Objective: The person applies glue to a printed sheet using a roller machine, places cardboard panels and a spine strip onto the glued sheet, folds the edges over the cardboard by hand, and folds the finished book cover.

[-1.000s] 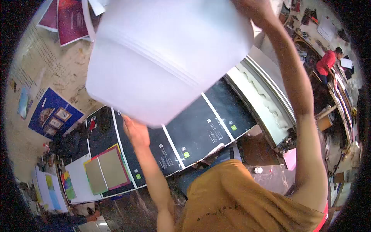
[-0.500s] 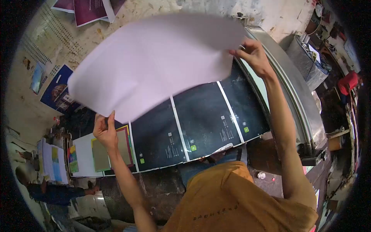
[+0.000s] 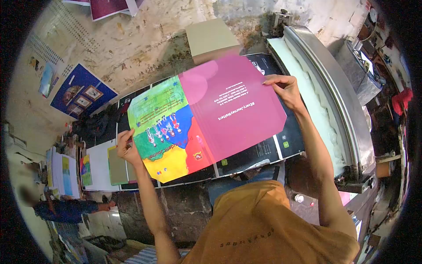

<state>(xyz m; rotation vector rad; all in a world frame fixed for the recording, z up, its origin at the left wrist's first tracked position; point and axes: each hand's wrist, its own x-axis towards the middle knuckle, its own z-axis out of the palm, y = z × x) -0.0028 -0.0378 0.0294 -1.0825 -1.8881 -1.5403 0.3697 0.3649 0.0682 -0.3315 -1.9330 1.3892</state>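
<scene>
A large printed cover sheet (image 3: 237, 114), magenta on one half and brightly painted on the other, spans the space between my hands. Its printed side faces up, with the lettering upside down from here. My left hand (image 3: 127, 148) pinches its left edge, while my right hand (image 3: 285, 91) grips the upper right edge between thumb and fingers. The sheet is held above a table surface covered with black printed sheets (image 3: 290, 134), hiding much of them. Left of my left hand lie a grey-beige board (image 3: 118, 169) and a white sheet (image 3: 101, 158).
On the right stands a machine with a long metal roller (image 3: 327, 101) and a pale, wet-looking surface (image 3: 307, 88). Grey-beige boards (image 3: 211, 37) are stacked by the back wall. A blue poster (image 3: 83, 92) is at the left. Another person's arm (image 3: 94, 206) shows at lower left.
The sheet, white side showing before, now shows its printed side and sits lower and nearer me. My right hand has come down; the stacked boards behind are now visible.
</scene>
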